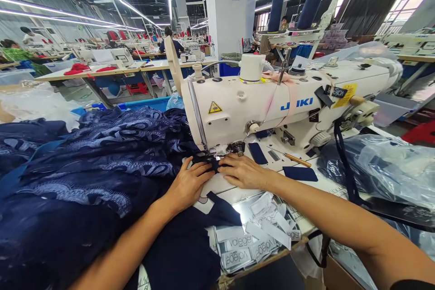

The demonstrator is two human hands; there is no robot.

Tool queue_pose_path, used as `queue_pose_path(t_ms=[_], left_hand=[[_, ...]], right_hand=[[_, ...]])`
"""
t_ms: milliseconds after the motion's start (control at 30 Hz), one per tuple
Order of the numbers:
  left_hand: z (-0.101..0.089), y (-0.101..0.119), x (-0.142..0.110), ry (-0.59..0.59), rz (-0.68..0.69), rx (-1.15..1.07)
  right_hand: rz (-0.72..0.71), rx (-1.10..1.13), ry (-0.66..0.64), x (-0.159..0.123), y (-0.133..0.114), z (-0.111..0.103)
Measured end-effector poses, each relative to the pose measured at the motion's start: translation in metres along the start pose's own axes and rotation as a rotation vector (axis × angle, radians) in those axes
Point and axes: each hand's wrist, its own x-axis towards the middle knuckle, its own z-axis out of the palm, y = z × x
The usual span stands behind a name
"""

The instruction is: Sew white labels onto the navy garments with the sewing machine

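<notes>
Navy fabric [190,244] with a paler printed pattern on its left part lies across the table and runs up under the sewing machine [234,104]. My left hand [188,183] rests flat on the cloth just left of the needle area, fingers stretched forward. From the other side my right hand [243,171] presses on the cloth's edge, its fingers extended and close together. The fingertips of both hands nearly meet in front of the presser foot, whose tip is partly hidden. Dark navy patches [258,153] lie behind my right hand.
White labels [265,235] fill a tray at the table's front edge. A wooden-handled awl [297,159] lies right of the needle. Plastic-wrapped bundles [390,167] stand at the right, thread cones [311,7] above. Other people work at machines farther back.
</notes>
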Motion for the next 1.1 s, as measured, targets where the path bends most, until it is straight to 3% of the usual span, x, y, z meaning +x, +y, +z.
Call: queue_pose_path(t_ms=[400, 867, 1000, 1100], left_hand=[[0.002, -0.005, 0.003, 0.01, -0.018, -0.003], [0.006, -0.022, 0.014, -0.016, -0.037, 0.048], [0.005, -0.016, 0.017, 0.062, -0.034, 0.168], [0.004, -0.002, 0.017, 0.095, -0.108, 0.353]], right_hand=[[0.012, -0.059, -0.004, 0.002, -0.002, 0.001], [0.149, 0.029, -0.1, 0.003, 0.001, 0.002], [0.178, 0.057, -0.118, 0.005, 0.006, 0.004], [0.232, 0.024, -0.119, 0.009, 0.007, 0.003]])
